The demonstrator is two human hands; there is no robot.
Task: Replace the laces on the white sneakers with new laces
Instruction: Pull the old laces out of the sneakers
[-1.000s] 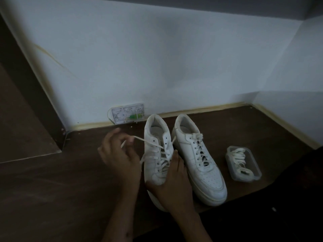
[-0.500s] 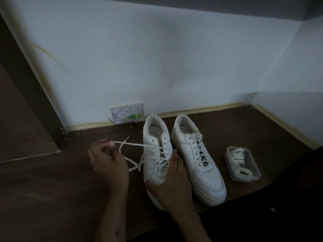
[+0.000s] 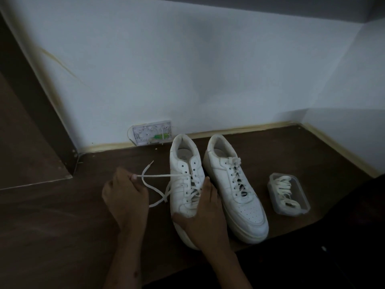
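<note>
Two white sneakers stand side by side on the dark floor, toes toward me. My right hand (image 3: 205, 213) rests over the toe of the left sneaker (image 3: 184, 163), thumb on its left side and fingers up by the laces. My left hand (image 3: 125, 195) pinches the old white lace (image 3: 160, 175) and holds it stretched out to the left of that shoe; its upper eyelets are bare. The loose lace end trails on the floor. The right sneaker (image 3: 235, 184) is fully laced and tied. A clear plastic box (image 3: 288, 193) at the right holds the new cream laces.
A white wall runs behind the shoes, with a wall socket plate (image 3: 152, 132) low down by the skirting. Another wall closes the right side. A dark door frame (image 3: 39, 113) stands at the left. Dark wooden floor (image 3: 52, 226) spreads left of my hands.
My left hand has moved left and down, drawing the lace out of the left sneaker's upper eyelets. My right hand has stayed on the shoe.
</note>
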